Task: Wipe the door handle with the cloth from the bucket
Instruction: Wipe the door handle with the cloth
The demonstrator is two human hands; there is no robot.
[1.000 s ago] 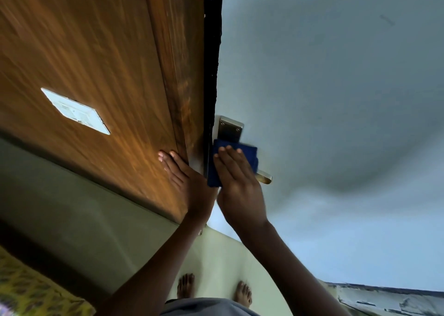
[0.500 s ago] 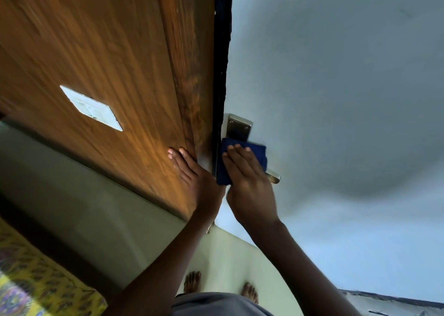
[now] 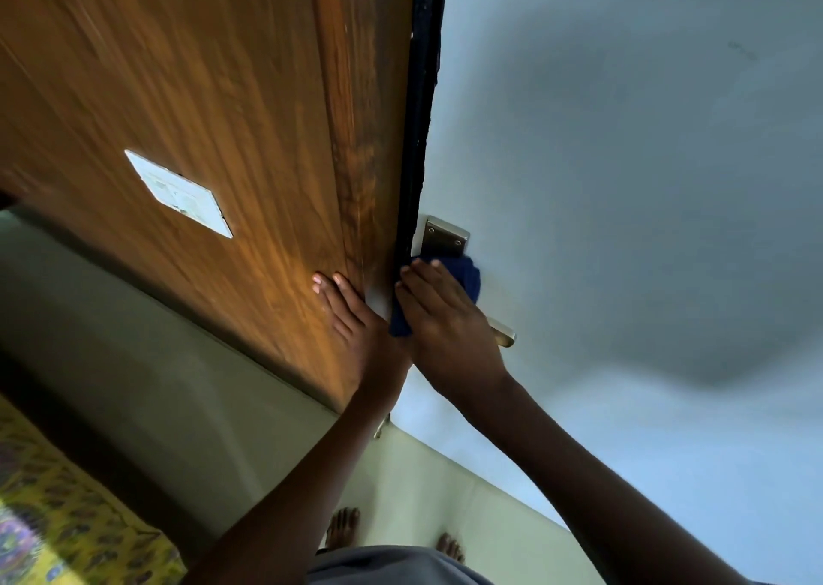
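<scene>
A metal door handle [image 3: 502,334] with a rectangular backplate [image 3: 444,236] is fixed to the pale blue-grey door [image 3: 623,183]. My right hand [image 3: 445,321] presses a dark blue cloth [image 3: 468,275] over the handle's base; only the lever's tip and the plate's top show. My left hand [image 3: 352,317] lies flat, fingers together, on the brown wooden surface [image 3: 200,94] beside the door's black edge [image 3: 421,117]. No bucket is in view.
A white switch plate [image 3: 178,192] is set in the wooden surface. A greenish wall [image 3: 156,384] runs below it. A yellow patterned fabric [image 3: 67,531] lies at the bottom left. My bare feet [image 3: 343,526] stand on the pale floor.
My right hand has bunched the cloth and shifted it slightly up and left toward the door edge. The view has drifted, with the door and hands sitting more to the right.
</scene>
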